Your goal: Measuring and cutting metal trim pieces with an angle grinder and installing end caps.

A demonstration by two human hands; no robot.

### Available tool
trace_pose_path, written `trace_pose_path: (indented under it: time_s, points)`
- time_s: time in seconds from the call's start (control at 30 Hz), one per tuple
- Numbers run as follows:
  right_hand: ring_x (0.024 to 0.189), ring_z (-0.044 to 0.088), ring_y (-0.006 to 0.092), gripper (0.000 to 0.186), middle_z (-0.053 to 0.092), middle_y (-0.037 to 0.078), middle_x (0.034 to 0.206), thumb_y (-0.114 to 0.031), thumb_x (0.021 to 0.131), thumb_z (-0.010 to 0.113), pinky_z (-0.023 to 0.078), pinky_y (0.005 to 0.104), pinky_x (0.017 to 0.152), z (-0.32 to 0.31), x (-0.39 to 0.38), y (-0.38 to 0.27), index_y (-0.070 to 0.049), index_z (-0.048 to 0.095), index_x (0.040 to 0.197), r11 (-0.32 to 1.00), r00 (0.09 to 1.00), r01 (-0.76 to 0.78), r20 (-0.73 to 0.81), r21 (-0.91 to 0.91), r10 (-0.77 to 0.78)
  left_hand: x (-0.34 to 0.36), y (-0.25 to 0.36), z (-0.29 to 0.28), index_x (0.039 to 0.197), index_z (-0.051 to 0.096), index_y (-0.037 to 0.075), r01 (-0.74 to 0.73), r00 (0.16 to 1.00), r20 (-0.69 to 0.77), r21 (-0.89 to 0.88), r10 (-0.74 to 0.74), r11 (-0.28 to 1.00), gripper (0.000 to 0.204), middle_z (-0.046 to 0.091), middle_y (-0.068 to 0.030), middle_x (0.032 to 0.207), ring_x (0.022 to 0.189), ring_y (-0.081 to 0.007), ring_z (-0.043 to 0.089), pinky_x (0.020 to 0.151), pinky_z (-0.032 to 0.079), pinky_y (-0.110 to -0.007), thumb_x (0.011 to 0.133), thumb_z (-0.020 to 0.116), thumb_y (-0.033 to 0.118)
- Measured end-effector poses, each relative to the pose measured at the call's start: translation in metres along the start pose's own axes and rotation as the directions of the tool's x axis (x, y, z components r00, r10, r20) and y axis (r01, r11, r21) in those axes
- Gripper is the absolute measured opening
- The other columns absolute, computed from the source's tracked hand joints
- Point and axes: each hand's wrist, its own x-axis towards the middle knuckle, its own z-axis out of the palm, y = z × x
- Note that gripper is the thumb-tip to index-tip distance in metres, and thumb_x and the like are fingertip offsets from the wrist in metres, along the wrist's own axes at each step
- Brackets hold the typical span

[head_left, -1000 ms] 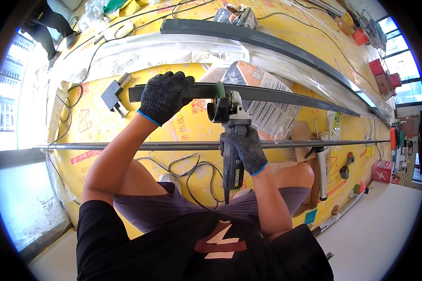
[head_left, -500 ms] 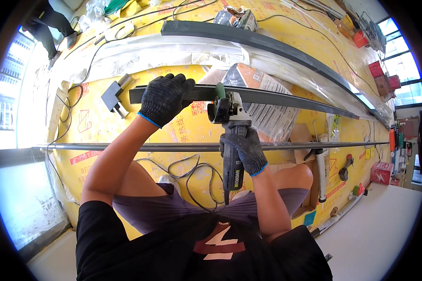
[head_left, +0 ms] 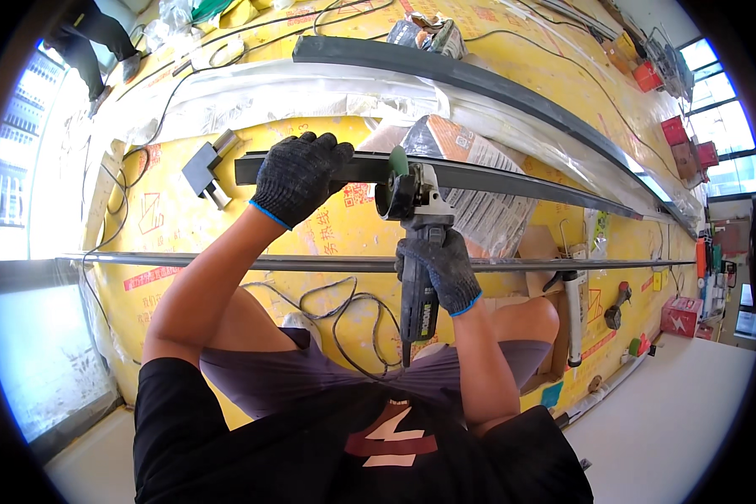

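- The left hand [head_left: 301, 176], in a dark knitted glove, curls its fingers over the dark bar [head_left: 512, 181] near the bar's left end; the grip is the same as a second ago.
- The right hand [head_left: 442, 267], gloved alike, wraps around the body of the angle grinder [head_left: 417, 307], also unchanged.
- The green disc [head_left: 397, 160] stands upright at the bar, right of the left hand, at the same place along it as before; whether it spins or how deep it sits, I cannot tell.
- The bar lies crosswise in front of the person, its middle stretch over the printed bag [head_left: 487, 214].
- The whole view tilts slightly: the right ends of the bar and the long rail [head_left: 311, 264] now appear lower.
- The grey corner piece [head_left: 200, 170] still lies beyond the left forearm.
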Motion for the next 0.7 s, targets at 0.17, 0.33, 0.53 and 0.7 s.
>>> trace_pose_path:
  time_s: [0.17, 0.33, 0.53, 0.7]
  points:
    - [0.068, 0.071, 0.0207, 0.041, 0.071, 0.011, 0.085, -0.011, 0.087, 0.079, 0.058, 0.0343, 0.060, -0.0005, 0.0007, 0.0008, -0.001, 0.065, 0.124, 1.000, 1.000, 0.001, -0.006, -0.004, -0.001, -0.0004, 0.0007, -0.0004, 0.110, 0.070, 0.010, -0.002, 1.000, -0.022, -0.009, 0.002, 1.000, 0.040, 0.066, -0.0097, 0.097, 0.092, -0.0313, 0.069, 0.077, 0.055, -0.046, 0.080, 0.084, 0.033]
    - [0.067, 0.070, 0.0207, 0.041, 0.070, 0.011, 0.085, -0.011, 0.087, 0.079, 0.058, 0.0340, 0.059, -0.0003, 0.0000, -0.0014, 0.000, 0.065, 0.124, 1.000, 1.000, 0.008, 0.005, -0.001, -0.008, 0.0005, 0.0012, -0.0027, 0.110, 0.071, 0.010, 0.012, 1.000, 0.013, -0.016, -0.012, 1.000, 0.040, 0.066, -0.0101, 0.098, 0.091, -0.0318, 0.069, 0.077, 0.055, -0.046, 0.080, 0.084, 0.033]
    - [0.068, 0.070, 0.0200, 0.038, 0.071, 0.011, 0.085, -0.011, 0.087, 0.079, 0.058, 0.0334, 0.060, 0.0001, -0.0001, -0.0020, 0.001, 0.066, 0.121, 1.000, 1.000, 0.010, 0.011, 0.008, -0.010, -0.0011, 0.0006, -0.0015, 0.112, 0.071, 0.011, -0.004, 1.000, 0.006, -0.002, 0.004, 1.000, 0.039, 0.067, -0.0102, 0.098, 0.092, -0.0315, 0.069, 0.077, 0.056, -0.045, 0.082, 0.083, 0.034]
    - [0.068, 0.070, 0.0189, 0.037, 0.072, 0.011, 0.084, -0.011, 0.087, 0.079, 0.057, 0.0324, 0.061, -0.0014, -0.0008, -0.0016, 0.001, 0.067, 0.119, 1.000, 1.000, 0.012, 0.007, 0.011, -0.012, -0.0010, 0.0019, -0.0005, 0.112, 0.071, 0.011, -0.007, 1.000, -0.004, -0.007, 0.007, 1.000, 0.039, 0.066, -0.0103, 0.098, 0.091, -0.0314, 0.069, 0.076, 0.055, -0.046, 0.083, 0.082, 0.033]
